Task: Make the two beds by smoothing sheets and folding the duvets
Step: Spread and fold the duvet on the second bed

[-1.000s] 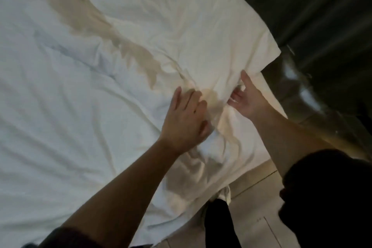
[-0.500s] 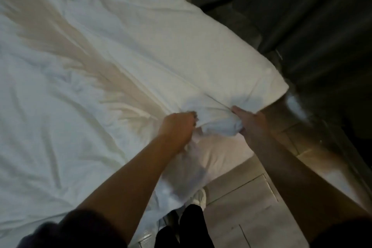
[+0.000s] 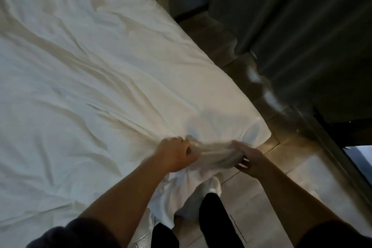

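A white wrinkled duvet (image 3: 104, 78) covers the bed and fills the left and middle of the head view. Its near edge is bunched up at the bed's foot, close to the right corner (image 3: 255, 133). My left hand (image 3: 175, 155) grips that bunched edge in a fist. My right hand (image 3: 247, 159) holds the same gathered cloth from the right, fingers curled under it. Creases fan out from my hands across the duvet. Loose white cloth (image 3: 171, 193) hangs below my hands over the bed's foot.
A pale tiled floor (image 3: 267, 197) runs along the right of the bed. Dark curtains (image 3: 302, 26) hang at the right, and a window edge (image 3: 360, 159) shows at the far right. My dark trouser legs (image 3: 213, 219) and a white shoe (image 3: 209, 185) stand at the bed's foot.
My hands went from lying on the duvet to gripping its gathered edge, and have drawn it toward the bed's foot. The folded-back layer now lies flat over the bed.
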A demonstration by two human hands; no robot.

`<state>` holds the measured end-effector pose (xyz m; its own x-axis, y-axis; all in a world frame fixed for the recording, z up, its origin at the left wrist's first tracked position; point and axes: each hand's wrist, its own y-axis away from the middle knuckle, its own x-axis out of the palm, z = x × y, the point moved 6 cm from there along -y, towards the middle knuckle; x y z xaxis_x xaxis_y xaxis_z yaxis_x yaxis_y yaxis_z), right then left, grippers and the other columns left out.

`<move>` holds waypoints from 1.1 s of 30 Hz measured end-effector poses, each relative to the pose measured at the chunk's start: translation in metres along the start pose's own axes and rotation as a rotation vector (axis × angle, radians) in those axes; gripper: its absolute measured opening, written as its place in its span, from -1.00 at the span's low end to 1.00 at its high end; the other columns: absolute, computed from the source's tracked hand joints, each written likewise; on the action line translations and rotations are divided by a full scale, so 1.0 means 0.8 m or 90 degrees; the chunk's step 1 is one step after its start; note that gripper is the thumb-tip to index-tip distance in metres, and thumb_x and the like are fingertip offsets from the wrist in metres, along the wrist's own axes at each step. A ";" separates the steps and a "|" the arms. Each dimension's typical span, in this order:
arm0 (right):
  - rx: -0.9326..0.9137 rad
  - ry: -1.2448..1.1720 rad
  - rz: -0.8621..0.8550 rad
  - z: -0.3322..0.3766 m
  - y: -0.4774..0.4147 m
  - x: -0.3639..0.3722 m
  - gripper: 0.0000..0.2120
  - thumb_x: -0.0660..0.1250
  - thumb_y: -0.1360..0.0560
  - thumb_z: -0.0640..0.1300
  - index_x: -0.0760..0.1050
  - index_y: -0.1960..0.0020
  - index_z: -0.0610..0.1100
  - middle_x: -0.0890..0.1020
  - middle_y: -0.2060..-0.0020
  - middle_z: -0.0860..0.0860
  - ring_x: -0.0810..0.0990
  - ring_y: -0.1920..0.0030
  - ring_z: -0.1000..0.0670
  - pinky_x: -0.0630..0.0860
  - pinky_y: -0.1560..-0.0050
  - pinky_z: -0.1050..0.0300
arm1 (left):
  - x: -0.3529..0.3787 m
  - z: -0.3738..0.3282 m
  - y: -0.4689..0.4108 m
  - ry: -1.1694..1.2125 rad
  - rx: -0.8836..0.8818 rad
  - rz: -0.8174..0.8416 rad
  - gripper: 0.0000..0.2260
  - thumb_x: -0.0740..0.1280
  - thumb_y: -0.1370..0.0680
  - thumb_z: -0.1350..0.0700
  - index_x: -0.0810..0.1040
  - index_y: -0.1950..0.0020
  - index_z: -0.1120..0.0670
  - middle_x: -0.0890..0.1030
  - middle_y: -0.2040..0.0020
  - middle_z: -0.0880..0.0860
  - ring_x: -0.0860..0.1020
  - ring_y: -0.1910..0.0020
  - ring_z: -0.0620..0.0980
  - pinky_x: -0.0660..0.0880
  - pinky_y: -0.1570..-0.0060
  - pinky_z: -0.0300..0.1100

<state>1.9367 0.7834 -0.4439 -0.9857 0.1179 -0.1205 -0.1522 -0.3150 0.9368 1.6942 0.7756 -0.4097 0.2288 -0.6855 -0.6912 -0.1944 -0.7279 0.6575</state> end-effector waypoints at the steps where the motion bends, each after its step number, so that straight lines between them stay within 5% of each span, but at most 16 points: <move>1: -0.010 0.004 -0.005 0.014 -0.006 -0.009 -0.43 0.52 -0.40 -0.03 0.42 -0.31 -0.21 0.55 -0.11 -0.12 0.55 -0.11 -0.16 0.58 0.05 -0.04 | -0.010 0.005 -0.009 0.028 -0.035 -0.020 -0.56 0.12 -0.58 -0.24 0.48 -0.22 0.05 0.55 -0.15 0.12 0.52 -0.13 0.13 0.41 -0.14 -0.06; 5: -0.095 0.172 -0.063 0.098 -0.025 -0.028 -0.52 0.39 -0.53 -0.06 0.34 -0.36 -0.20 0.47 -0.18 -0.11 0.46 -0.18 -0.14 0.46 -0.07 0.02 | -0.070 0.027 -0.056 0.076 -0.177 -0.226 -0.69 0.19 -0.56 -0.03 0.42 -0.20 0.12 0.48 -0.17 0.12 0.47 -0.15 0.13 0.45 -0.09 -0.01; 8: -0.135 0.321 -0.020 0.165 -0.048 -0.022 -0.57 0.25 -0.62 -0.18 0.28 -0.44 -0.28 0.36 -0.40 -0.12 0.37 -0.37 -0.17 0.29 -0.22 0.10 | -0.109 0.032 -0.093 0.125 -0.297 -0.341 -0.55 0.28 -0.50 0.00 0.35 -0.32 0.17 0.38 -0.31 0.18 0.37 -0.27 0.21 0.45 -0.15 0.10; 13: -0.180 0.550 0.171 0.245 -0.082 0.022 -0.39 0.33 -0.57 -0.20 0.14 -0.53 -0.18 0.34 -0.45 -0.13 0.35 -0.41 -0.12 0.42 -0.06 0.29 | -0.129 0.030 -0.161 0.325 -0.455 -0.327 -0.14 0.26 -0.49 -0.28 -0.05 -0.57 0.15 -0.02 -0.58 0.14 0.02 -0.54 0.19 0.14 -0.39 0.30; 17: -0.168 0.607 0.278 0.287 -0.096 0.092 -0.31 0.46 -0.44 -0.01 0.28 -0.48 -0.11 0.45 -0.38 -0.07 0.48 -0.28 -0.06 0.45 -0.25 0.07 | -0.141 0.034 -0.182 0.375 -0.511 -0.362 -0.09 0.20 -0.50 -0.34 -0.14 -0.57 0.19 -0.09 -0.59 0.16 -0.04 -0.55 0.17 0.08 -0.44 0.26; 19: -0.170 0.606 0.317 0.311 -0.098 0.129 -0.36 0.46 -0.45 -0.01 0.32 -0.45 -0.13 0.50 -0.34 -0.07 0.53 -0.17 -0.03 0.49 -0.12 0.11 | -0.154 0.048 -0.191 0.396 -0.499 -0.382 -0.09 0.23 -0.51 -0.31 -0.15 -0.57 0.21 -0.10 -0.58 0.18 -0.04 -0.56 0.16 0.07 -0.48 0.18; 22: -0.149 0.628 0.353 0.337 -0.112 0.172 -0.31 0.44 -0.48 0.01 0.24 -0.50 -0.14 0.46 -0.37 -0.08 0.50 -0.11 0.00 0.48 0.01 0.14 | -0.178 0.075 -0.206 0.447 -0.470 -0.429 -0.13 0.27 -0.51 -0.24 -0.12 -0.56 0.19 -0.02 -0.58 0.18 0.03 -0.55 0.16 0.13 -0.48 0.12; 25: -0.109 0.620 0.394 0.357 -0.121 0.210 -0.16 0.47 -0.44 0.10 0.09 -0.56 0.00 0.38 -0.42 -0.01 0.47 -0.19 -0.01 0.48 -0.08 0.07 | -0.201 0.104 -0.218 0.543 -0.452 -0.492 -0.20 0.26 -0.44 -0.30 0.02 -0.53 0.02 0.26 -0.51 0.09 0.30 -0.45 0.10 0.33 -0.38 0.10; 29: -0.048 0.618 0.410 0.393 -0.139 0.282 -0.12 0.49 -0.36 0.20 0.16 -0.54 0.00 0.38 -0.43 -0.03 0.43 -0.34 -0.10 0.43 -0.24 0.01 | -0.258 0.153 -0.244 0.600 -0.445 -0.576 -0.27 0.30 -0.40 -0.27 0.22 -0.45 0.06 0.44 -0.38 0.03 0.44 -0.32 0.05 0.39 -0.26 -0.04; 33: -0.141 0.628 0.429 0.449 -0.155 0.387 -0.15 0.56 -0.31 0.12 0.27 -0.49 -0.06 0.44 -0.37 -0.01 0.46 -0.32 -0.09 0.43 -0.29 -0.02 | -0.291 0.195 -0.256 0.574 -0.528 -0.611 -0.59 0.31 -0.49 -0.16 0.41 -0.17 0.10 0.57 -0.04 -0.01 0.53 0.00 0.02 0.41 0.03 -0.11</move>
<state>1.6763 1.1972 -0.4790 -0.4893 -0.8683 0.0814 0.4985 -0.2019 0.8431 1.5318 1.0817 -0.4299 0.4893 0.4728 -0.7328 0.8488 -0.4511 0.2757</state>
